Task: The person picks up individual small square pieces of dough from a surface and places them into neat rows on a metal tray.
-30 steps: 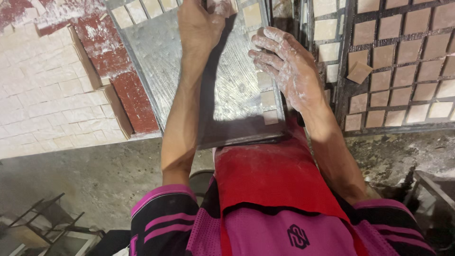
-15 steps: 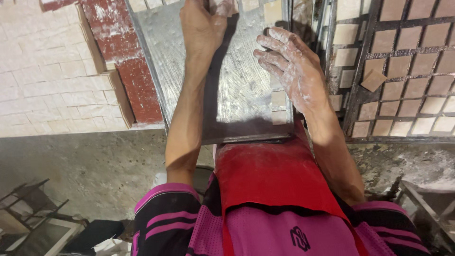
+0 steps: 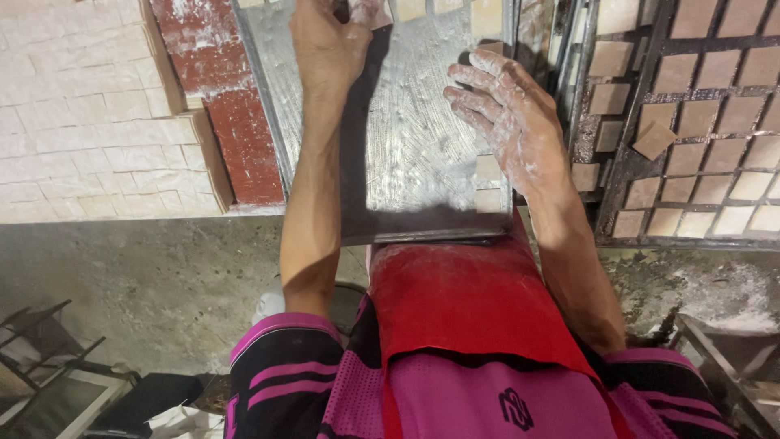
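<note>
Left hand point(image 3: 325, 49) grip closed at far edge of scratched grey metal plate point(image 3: 414, 154), long axis running away from body; dusty right hand point(image 3: 508, 122) open, flat on its right side, nearer

A streaked grey metal tray point(image 3: 414, 154), a red apron point(image 3: 463, 301), magenta black-striped sleeves point(image 3: 280, 366), and seemingly white-dusted beige tiles point(image 3: 707, 114).

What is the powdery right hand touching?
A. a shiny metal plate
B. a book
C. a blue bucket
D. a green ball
A: the dusty right hand lies with its fingers spread flat on the scratched grey metal plate, which rests above the red apron.
</note>
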